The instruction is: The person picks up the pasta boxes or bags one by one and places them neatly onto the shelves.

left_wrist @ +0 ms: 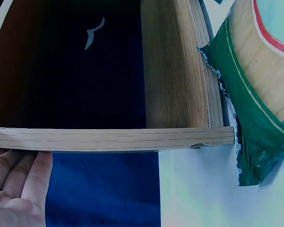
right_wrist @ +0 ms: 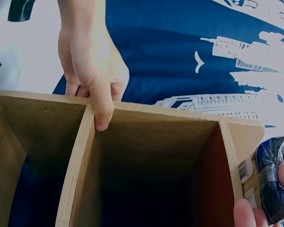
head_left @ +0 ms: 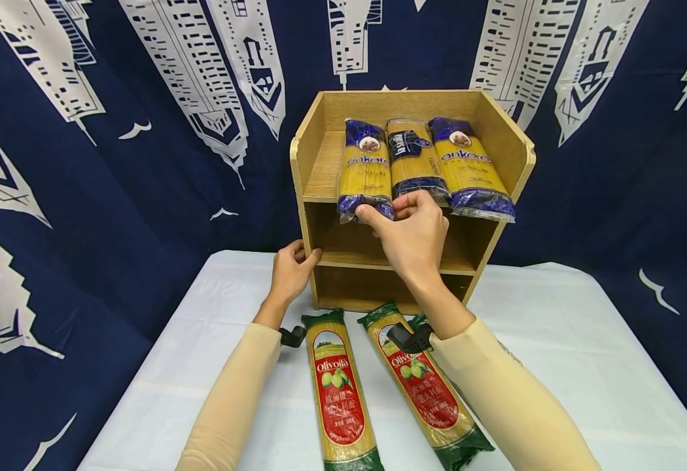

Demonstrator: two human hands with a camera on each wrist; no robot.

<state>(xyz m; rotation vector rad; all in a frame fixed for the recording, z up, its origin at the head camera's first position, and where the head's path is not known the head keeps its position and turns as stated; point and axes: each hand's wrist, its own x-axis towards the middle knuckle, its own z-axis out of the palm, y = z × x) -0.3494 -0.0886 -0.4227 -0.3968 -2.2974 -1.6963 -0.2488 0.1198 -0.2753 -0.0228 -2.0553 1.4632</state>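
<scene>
My left hand (head_left: 293,268) grips the left side panel of a small wooden shelf (head_left: 300,196). Its thumb lies inside the panel at the middle board, with the other fingers behind the outer face. At the top tier, my right hand (head_left: 417,235) pinches the lower end of the leftmost spaghetti pack (head_left: 366,173), yellow with purple-blue ends. That pack's blue end (right_wrist: 272,189) shows between thumb and fingers in the right wrist view. Beside it lean a La Sibilla pack (head_left: 414,157) with dark blue bands and another yellow Ankara pack (head_left: 473,167), their ends jutting past the shelf front.
Two green-ended Olivoilà spaghetti packs, one at left (head_left: 340,392) and one at right (head_left: 426,386), lie on the white table (head_left: 249,405) before the shelf. Another green end peeks out beneath my right forearm. Behind hangs a dark blue curtain (head_left: 161,216) with white building prints.
</scene>
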